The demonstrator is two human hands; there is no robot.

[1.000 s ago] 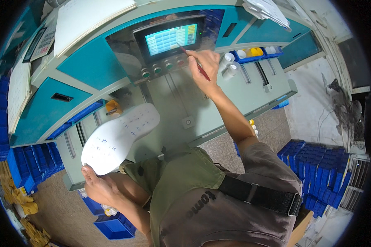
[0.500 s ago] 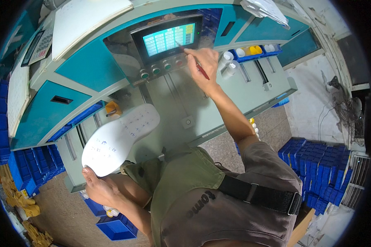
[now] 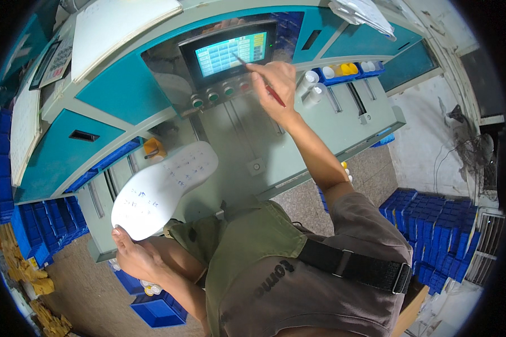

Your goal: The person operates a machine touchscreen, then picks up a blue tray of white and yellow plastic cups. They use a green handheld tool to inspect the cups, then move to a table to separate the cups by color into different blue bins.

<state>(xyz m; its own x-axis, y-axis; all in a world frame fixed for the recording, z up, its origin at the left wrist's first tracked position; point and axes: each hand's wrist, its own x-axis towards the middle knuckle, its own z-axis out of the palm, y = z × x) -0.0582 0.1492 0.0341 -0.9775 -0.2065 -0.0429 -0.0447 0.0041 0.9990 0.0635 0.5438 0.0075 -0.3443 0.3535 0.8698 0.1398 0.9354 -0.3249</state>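
Observation:
My left hand [image 3: 138, 259] pinches the heel end of a white insole [image 3: 152, 196], thumb on top, the other fingers partly hidden underneath. Rows of blue handwritten marks cover the insole's upper face, and its wider end reaches over the pale green machine table. My right hand [image 3: 276, 84] is closed around a slim dark red pen [image 3: 275, 96]. The pen's thin tip lies over the lit touchscreen [image 3: 219, 59] of the machine; whether it touches the glass I cannot tell. A grid of blue and white fields with a yellow column shows on the screen.
Round push buttons [image 3: 213, 96] sit below the screen. White thread spools [image 3: 308, 81] and a blue tray of white and yellow spools [image 3: 348, 69] stand right of my right hand. A small orange container [image 3: 154, 147] is behind the insole. Blue crates [image 3: 433, 236] are stacked at right.
The pen tip has shifted up and left across the screen, with my right hand moving slightly left. The screen's display has changed. My left hand and the insole stay nearly still.

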